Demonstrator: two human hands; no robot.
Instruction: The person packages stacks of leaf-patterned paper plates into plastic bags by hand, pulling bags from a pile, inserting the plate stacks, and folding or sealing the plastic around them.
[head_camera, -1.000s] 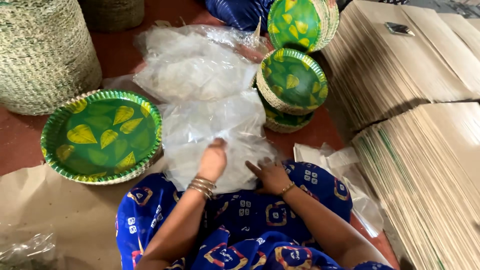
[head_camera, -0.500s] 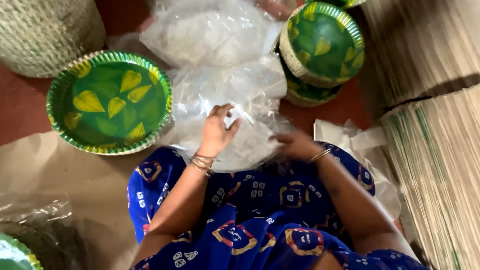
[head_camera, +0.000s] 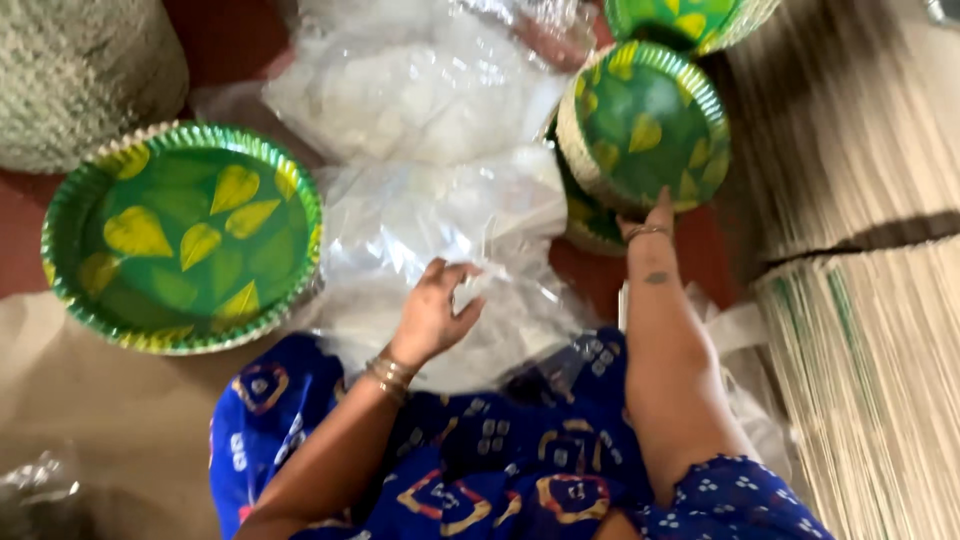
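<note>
right hand moved onto round green plate stack; left hand pinches crinkly clear bag.

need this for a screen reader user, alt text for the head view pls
Seen from above, a person's left hand pinches a clear plastic bag on their lap while the right hand reaches a stack of green woven plates; another green plate lies to the left.

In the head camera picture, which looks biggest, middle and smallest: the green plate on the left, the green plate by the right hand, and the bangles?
1. Left green plate, the widest.
2. Right green plate, which the right hand touches; it sits farther away and tilted, so its true size may match the left one.
3. Bangles on the left hand, plainly smallest.
</note>
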